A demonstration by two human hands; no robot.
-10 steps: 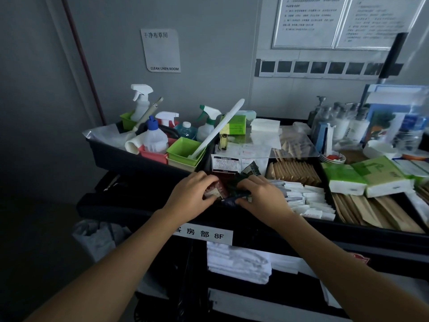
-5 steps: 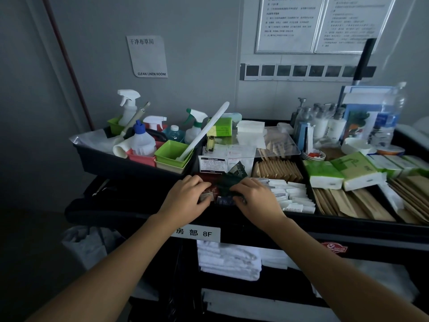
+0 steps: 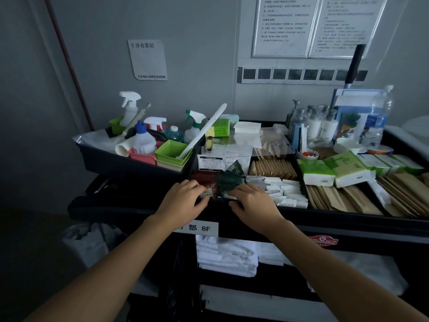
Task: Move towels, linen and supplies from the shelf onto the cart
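Note:
Both hands are in a front compartment of the black housekeeping cart [image 3: 348, 223]. My left hand [image 3: 185, 202] has its fingers curled on small red sachets [image 3: 205, 184]. My right hand [image 3: 254, 202] pinches dark green sachets [image 3: 228, 181] just beside them. White sachets [image 3: 285, 191] and brown paper packets [image 3: 274, 168] fill the compartments to the right. Folded white towels [image 3: 226, 256] lie on the shelf under the cart top.
A black caddy [image 3: 120, 162] at left holds spray bottles [image 3: 128, 108] and green tubs [image 3: 173, 153]. Green tissue packs [image 3: 334, 170], pump bottles [image 3: 325, 126] and a water bottle [image 3: 377, 119] stand at right. A grey wall with notices rises behind. A white bag [image 3: 90, 242] hangs at the cart's left.
Both hands stay in the same compartment, fingers shifting slightly among the sachets. The view has drifted a little, showing more of the cart's right side.

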